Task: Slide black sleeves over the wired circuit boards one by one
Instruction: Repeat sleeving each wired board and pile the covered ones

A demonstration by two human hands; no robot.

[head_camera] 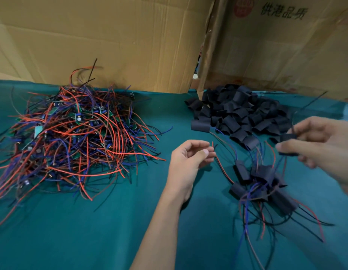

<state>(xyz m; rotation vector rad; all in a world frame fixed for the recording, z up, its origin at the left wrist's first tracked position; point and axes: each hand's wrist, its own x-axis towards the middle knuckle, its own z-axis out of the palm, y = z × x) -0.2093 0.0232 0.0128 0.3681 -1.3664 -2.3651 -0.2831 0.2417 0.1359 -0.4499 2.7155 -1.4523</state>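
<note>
A tangled heap of green circuit boards with red, blue and black wires (71, 137) lies on the left of the green cloth. A pile of empty black sleeves (239, 114) sits at the back right. Several sleeved boards (264, 182) with trailing wires lie in front of it. My right hand (321, 141), blurred, pinches a black-sleeved board (288, 145) between thumb and fingers, its black wire sticking up. My left hand (190, 156) hovers mid-table, fingers curled and apart, with nothing in it, beside loose wire ends.
Brown cardboard box walls (130, 39) stand along the back edge of the green cloth (110, 230). A gap between two boxes lies behind the sleeve pile. One sleeved board (200, 126) rests at the pile's left edge.
</note>
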